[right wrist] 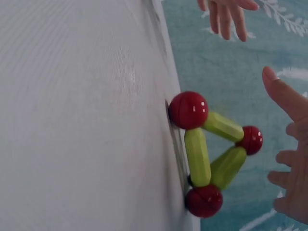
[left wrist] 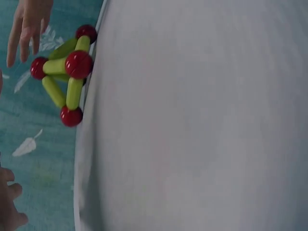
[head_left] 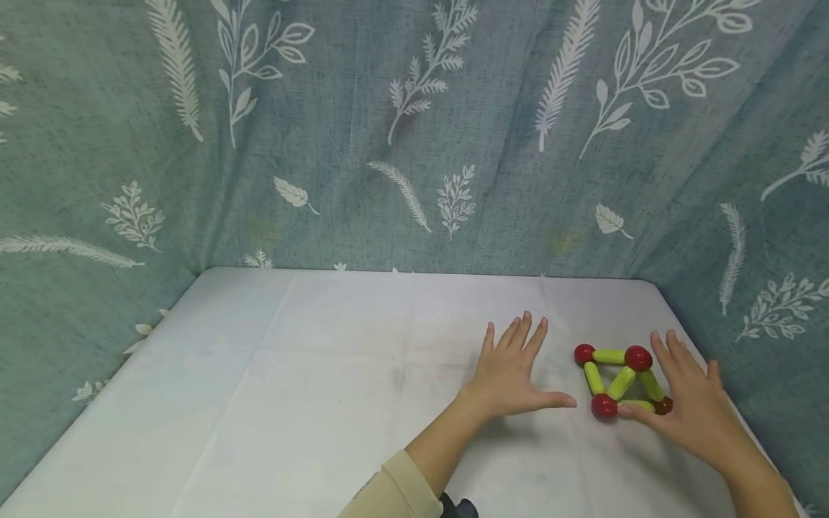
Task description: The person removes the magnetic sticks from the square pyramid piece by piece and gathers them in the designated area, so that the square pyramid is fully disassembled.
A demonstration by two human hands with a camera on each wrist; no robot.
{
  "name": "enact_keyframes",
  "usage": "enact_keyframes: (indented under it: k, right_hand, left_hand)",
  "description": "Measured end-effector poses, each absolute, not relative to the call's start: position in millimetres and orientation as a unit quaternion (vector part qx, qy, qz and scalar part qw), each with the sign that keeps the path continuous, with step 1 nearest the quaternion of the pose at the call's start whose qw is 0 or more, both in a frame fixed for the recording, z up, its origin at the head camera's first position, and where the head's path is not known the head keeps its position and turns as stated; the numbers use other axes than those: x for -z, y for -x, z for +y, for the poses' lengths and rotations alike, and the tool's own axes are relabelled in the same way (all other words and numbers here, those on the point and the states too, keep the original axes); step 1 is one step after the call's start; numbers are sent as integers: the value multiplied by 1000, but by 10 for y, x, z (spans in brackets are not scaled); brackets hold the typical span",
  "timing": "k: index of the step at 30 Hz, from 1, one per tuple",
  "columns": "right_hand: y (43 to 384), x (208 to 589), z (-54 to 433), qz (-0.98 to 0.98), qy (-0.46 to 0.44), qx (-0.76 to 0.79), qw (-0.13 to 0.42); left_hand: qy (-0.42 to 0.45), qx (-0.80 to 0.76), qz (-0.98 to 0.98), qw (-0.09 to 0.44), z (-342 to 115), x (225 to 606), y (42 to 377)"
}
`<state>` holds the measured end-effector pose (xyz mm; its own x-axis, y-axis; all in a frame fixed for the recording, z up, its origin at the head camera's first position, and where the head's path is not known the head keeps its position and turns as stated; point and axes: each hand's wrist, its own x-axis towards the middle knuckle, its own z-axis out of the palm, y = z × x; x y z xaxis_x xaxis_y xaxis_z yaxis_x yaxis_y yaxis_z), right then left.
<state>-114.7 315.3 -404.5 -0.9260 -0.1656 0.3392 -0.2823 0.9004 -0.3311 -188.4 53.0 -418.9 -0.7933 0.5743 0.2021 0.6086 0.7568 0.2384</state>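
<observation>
A frame of yellow-green rods joined by several glossy red balls, like a magnetic building set, stands on the right side of the table in the head view; one rod runs between the upper ball and the near ball. To its left, my left hand hovers with fingers spread and thumb pointing toward it, touching nothing. Close on its right is my right hand, fingers straight; its thumb overlaps the lower rod in the head view. The right wrist view shows a gap between the thumb and the frame.
A white cloth covers the table, whose right edge runs close beside the right hand. Blue-green curtains with white leaf prints enclose the back and both sides. A small black object shows beneath the left sleeve.
</observation>
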Motion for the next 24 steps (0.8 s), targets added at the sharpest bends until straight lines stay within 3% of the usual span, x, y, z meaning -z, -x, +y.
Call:
enact_keyframes:
  k: [5,14,19,24]
  right_hand:
    - [1140,4148,3267,-940,-114,-306,100]
    - [1139,4240,3524,-917,-75,-390,35]
    - [1164,4322,3678,-918,-90,-386,28]
    - [1169,4374,3770,-924,-29,-380,-24]
  left_hand:
    - [311,188,-931,26,728,4228,1849]
    - [252,403,-875,-89,1046,4350,1748]
    - [245,475,-837,-118,1138,4399,1710]
    - [252,508,-812,-137,1181,4480,1689]
